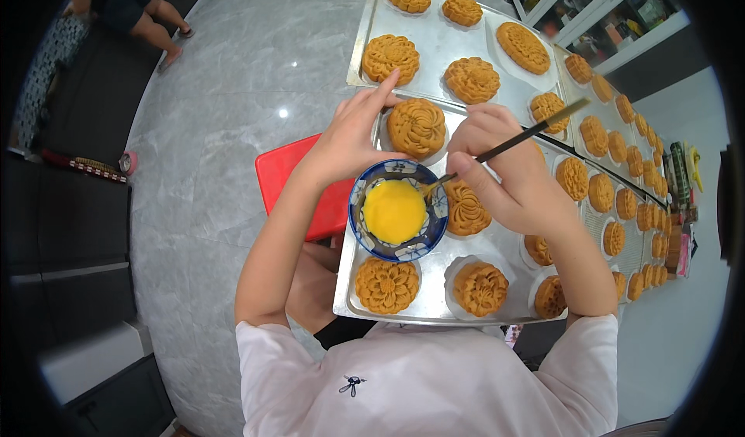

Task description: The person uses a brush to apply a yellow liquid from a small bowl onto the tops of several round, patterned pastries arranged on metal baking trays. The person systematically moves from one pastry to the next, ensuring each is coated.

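Note:
My right hand [512, 169] is closed around a thin brush [535, 130] with a dark handle. The brush's lower end reaches into a blue-and-white patterned bowl [365, 235], at its right inner wall. Yellow liquid [394, 210], like beaten egg, fills the bowl's bottom. My left hand [358, 136] is spread at the left edge of the near metal tray [423, 282], beside a round mooncake [417, 126] that lies between its thumb and fingers. Its forefinger points toward a mooncake [390, 58] on the far tray. Another mooncake [468, 208] sits right of the bowl, partly hidden by my right hand.
Nearest my body are a flower-patterned mooncake [387, 286] and another mooncake [480, 288]. The far metal tray [431, 29] and more trays to the right carry several mooncakes. A red stool [299, 185] stands left of the near tray. Another person's legs [159, 26] show at the far left.

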`<state>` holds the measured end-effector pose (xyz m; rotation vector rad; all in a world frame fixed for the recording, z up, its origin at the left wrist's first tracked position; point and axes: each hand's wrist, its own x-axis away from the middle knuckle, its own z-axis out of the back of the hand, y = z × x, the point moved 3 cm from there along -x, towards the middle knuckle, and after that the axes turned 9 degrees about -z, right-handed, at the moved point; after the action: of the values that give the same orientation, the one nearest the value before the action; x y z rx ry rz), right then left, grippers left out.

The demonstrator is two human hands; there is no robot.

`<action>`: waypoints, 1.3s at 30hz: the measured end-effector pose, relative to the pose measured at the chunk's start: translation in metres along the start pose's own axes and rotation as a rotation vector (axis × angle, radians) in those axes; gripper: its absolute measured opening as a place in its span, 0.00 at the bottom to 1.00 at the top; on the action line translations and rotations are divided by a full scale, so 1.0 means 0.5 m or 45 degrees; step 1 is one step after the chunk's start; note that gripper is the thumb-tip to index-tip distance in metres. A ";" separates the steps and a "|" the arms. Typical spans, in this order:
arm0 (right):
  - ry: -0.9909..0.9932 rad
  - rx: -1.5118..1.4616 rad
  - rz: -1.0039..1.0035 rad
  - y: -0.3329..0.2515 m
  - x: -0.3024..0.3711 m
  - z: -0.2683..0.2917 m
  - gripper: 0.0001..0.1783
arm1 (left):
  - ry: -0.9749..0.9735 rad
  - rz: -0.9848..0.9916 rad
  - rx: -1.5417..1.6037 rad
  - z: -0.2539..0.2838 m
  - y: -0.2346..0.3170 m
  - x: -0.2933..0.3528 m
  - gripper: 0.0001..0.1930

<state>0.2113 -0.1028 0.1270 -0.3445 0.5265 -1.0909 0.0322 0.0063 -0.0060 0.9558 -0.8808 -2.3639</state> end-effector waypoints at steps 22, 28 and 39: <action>0.299 -0.556 -0.443 0.157 -0.104 -0.014 0.21 | -0.045 0.047 -0.060 -0.003 0.007 -0.006 0.66; 0.392 -0.302 -0.518 0.166 -0.072 0.022 0.21 | 0.006 0.005 -0.087 -0.003 0.004 -0.001 0.67; 0.282 -0.293 -0.101 0.130 -0.154 -0.040 0.20 | -0.014 0.009 -0.049 -0.007 -0.003 -0.003 0.67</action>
<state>0.2209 -0.0058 0.0953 -0.4509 0.8453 -1.1550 0.0356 0.0072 -0.0083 0.9240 -0.8380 -2.3738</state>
